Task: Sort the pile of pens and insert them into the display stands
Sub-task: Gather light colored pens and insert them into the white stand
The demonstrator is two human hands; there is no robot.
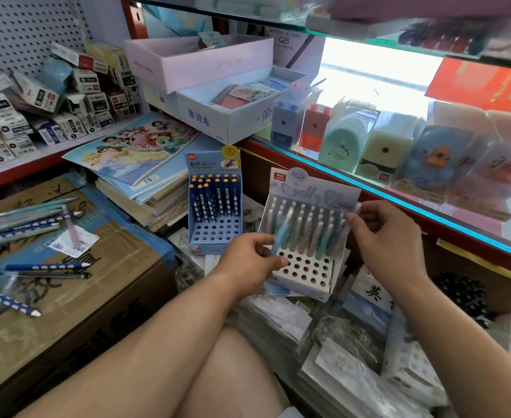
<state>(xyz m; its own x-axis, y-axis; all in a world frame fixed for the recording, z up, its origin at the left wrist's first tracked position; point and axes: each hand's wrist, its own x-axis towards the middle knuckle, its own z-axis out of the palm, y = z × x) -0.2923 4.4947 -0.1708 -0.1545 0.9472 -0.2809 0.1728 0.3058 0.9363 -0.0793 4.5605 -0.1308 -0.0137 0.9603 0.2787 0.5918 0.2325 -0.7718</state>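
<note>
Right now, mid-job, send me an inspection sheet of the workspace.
Surface: cardboard box, loose pens on it.
Job's things: blue stand part filled; pale stand part filled, front holes free.
Clutter: paper slip on the box; book stack beside the blue stand.
Hands: left hand pinches a pastel pen over the pale stand; right hand at its right edge, grip unclear.
Cables: nothing seen.
Surroundings: glass shelf of boxed sharpeners, pegboard.

Bare forearms (158, 342) are leading to the left hand (248, 260) and right hand (384, 233). A bare thigh (236, 372) is showing at six o'clock.
</note>
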